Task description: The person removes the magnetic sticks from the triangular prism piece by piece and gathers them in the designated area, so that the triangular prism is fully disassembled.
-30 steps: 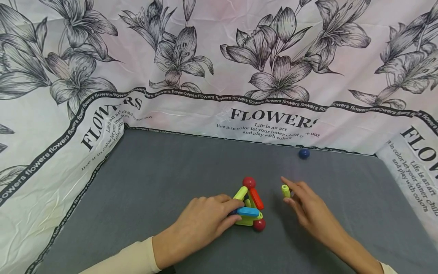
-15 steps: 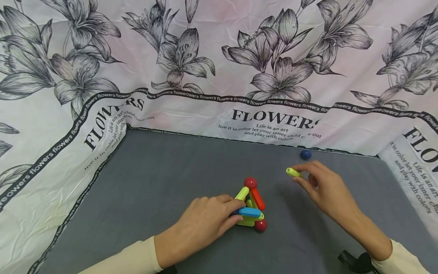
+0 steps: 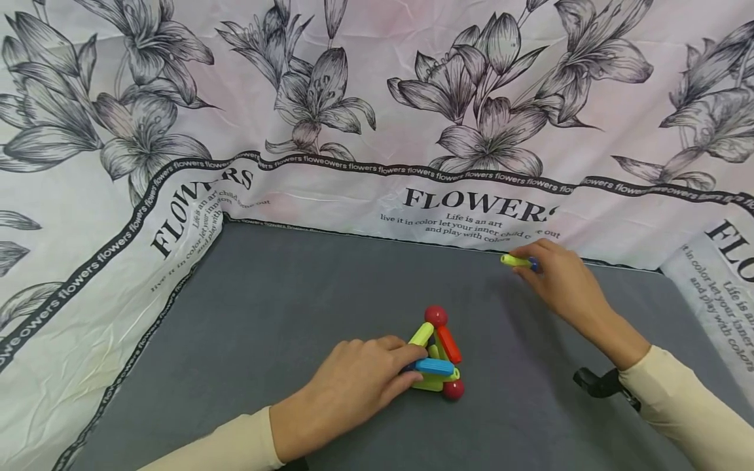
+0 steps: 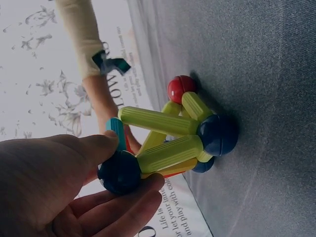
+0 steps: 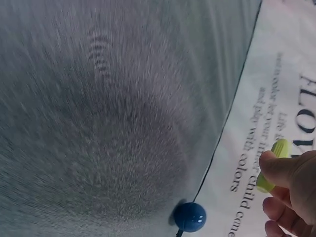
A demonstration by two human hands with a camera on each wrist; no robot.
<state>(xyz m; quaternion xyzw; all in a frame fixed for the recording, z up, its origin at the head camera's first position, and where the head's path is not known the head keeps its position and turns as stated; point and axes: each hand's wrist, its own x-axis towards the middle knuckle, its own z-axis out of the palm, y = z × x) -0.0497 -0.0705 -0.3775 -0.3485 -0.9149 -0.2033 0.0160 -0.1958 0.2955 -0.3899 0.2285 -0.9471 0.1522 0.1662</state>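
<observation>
My left hand (image 3: 353,379) pinches a dark blue ball (image 4: 120,172) at one corner of a frame of magnetic sticks and balls. The frame joins yellow-green sticks (image 4: 170,153), a light blue stick (image 3: 436,366), a red stick (image 3: 449,343) and several balls, among them a red ball (image 3: 436,315) and another red ball (image 3: 453,390). At the back of the table, my right hand (image 3: 568,284) pinches a short yellow-green stick (image 5: 280,148) between thumb and fingers. A loose blue ball (image 5: 190,217) lies near that hand, partly hidden by the fingers in the head view.
The dark grey table surface (image 3: 294,288) ends at a white flower-printed cloth (image 3: 330,196), which stands up along the back and sides. A black strap piece (image 3: 601,384) hangs at the right sleeve.
My right hand has moved back and to the right with the yellow-green stick, turning it sideways, and has reached the loose blue ball. My left hand stays on the frame.
</observation>
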